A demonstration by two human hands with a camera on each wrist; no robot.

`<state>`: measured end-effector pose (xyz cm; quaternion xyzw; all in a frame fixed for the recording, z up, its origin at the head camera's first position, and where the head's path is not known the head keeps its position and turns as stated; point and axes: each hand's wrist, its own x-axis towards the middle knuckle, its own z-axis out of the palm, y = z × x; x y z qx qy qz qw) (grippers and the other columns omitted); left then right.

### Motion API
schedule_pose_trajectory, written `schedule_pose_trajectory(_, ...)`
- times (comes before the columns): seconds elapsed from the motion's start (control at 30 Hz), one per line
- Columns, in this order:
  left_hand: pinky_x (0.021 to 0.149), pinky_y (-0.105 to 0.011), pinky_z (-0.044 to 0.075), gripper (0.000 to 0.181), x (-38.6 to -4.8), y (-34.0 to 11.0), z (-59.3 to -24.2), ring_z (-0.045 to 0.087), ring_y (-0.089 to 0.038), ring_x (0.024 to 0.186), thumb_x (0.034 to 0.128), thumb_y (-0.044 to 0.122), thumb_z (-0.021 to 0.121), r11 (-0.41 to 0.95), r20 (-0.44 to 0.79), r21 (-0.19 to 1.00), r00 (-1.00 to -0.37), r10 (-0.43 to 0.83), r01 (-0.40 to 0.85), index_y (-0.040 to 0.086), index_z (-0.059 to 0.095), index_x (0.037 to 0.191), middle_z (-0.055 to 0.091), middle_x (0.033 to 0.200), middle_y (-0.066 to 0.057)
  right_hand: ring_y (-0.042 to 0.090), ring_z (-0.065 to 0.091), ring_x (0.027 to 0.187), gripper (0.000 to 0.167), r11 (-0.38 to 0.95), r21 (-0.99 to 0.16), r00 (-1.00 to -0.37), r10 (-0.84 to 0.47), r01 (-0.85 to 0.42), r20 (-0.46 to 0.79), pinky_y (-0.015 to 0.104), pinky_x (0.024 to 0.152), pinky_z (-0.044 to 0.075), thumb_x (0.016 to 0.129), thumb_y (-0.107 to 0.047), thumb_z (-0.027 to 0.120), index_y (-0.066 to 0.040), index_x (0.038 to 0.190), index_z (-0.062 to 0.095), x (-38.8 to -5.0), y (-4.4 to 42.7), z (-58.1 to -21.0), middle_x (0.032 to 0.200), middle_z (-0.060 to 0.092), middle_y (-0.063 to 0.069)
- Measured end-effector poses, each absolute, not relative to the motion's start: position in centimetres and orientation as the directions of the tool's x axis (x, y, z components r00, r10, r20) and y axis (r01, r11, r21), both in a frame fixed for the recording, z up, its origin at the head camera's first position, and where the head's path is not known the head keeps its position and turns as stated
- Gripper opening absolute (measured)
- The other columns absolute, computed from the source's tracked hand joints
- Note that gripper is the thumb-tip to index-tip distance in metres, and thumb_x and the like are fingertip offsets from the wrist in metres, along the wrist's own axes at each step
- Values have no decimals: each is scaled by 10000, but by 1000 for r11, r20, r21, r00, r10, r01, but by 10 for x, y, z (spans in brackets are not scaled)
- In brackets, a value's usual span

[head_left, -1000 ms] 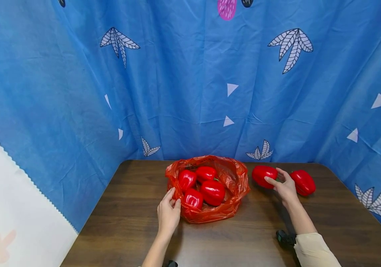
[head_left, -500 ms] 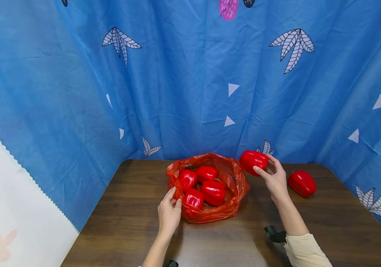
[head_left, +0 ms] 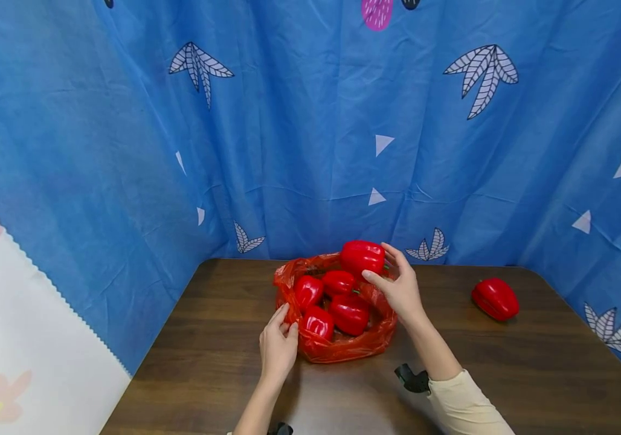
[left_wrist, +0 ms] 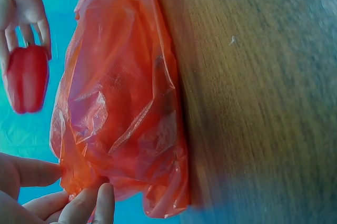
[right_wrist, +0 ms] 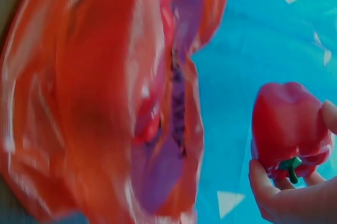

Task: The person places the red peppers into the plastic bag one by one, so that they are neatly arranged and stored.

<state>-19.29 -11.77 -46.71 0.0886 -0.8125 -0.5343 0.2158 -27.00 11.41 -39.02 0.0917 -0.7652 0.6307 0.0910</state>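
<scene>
A red plastic bag (head_left: 343, 351) stands with its mouth open on the table, several red bell peppers (head_left: 350, 314) lying inside. My left hand (head_left: 279, 347) pinches the bag's near left rim between thumb and fingers; the left wrist view shows the thin plastic (left_wrist: 79, 176) gathered there. Above the bag's far right side, my right hand (head_left: 402, 290) grips another red bell pepper (head_left: 362, 257) by its stem end. In the right wrist view this pepper (right_wrist: 289, 124) shows its green stem, held apart from the bag.
One more red bell pepper (head_left: 496, 299) lies on the brown wooden table (head_left: 506, 374) at the right. A blue patterned curtain (head_left: 310, 151) hangs behind the table, and a white cloth (head_left: 28, 338) hangs at the left.
The right hand has lifted the bell pepper off the table and carried it left, from beside the bag to over it. The left hand keeps its hold on the rim.
</scene>
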Motion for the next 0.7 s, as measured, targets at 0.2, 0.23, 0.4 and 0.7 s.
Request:
schedule_pose_trajectory(0.2,897,-453,556,431,-193,-117,-466,685,-323,996,867,-14,658,409,256,908,-891,-375,88,-20,612,1296,588,1356,-200,331,532,1225,710,207,-951,-972,-97,-229,214,464,991,524,861,-186,747,-165,1476,393,-273,94,-402,1438,481,128)
schedule_pose_trajectory(0.23,896,-454,557,431,-193,-117,-466,684,-324,998,867,-14,657,409,255,908,-891,-375,89,-21,611,1296,587,1357,-201,329,527,1232,708,207,-953,-974,-105,-220,202,462,991,524,862,-185,746,-162,1476,395,-273,91,-404,1440,479,128)
schedule_pose_trajectory(0.4,903,-461,551,432,-193,-117,-466,682,-335,1015,869,-13,656,404,255,910,-892,-373,91,-21,609,1298,584,1358,-206,346,497,1247,726,230,-958,-981,-132,-173,145,492,985,520,862,-156,741,-121,1491,380,-273,81,-410,1462,459,157)
schedule_pose_trajectory(0.7,906,-456,552,436,-192,-118,-466,682,-331,1027,873,-16,648,405,250,910,-897,-365,89,-18,603,1307,577,1365,-209,339,525,1227,724,261,-949,-980,-141,-176,143,504,991,510,837,-195,770,-149,1469,420,-276,69,-427,1458,479,133)
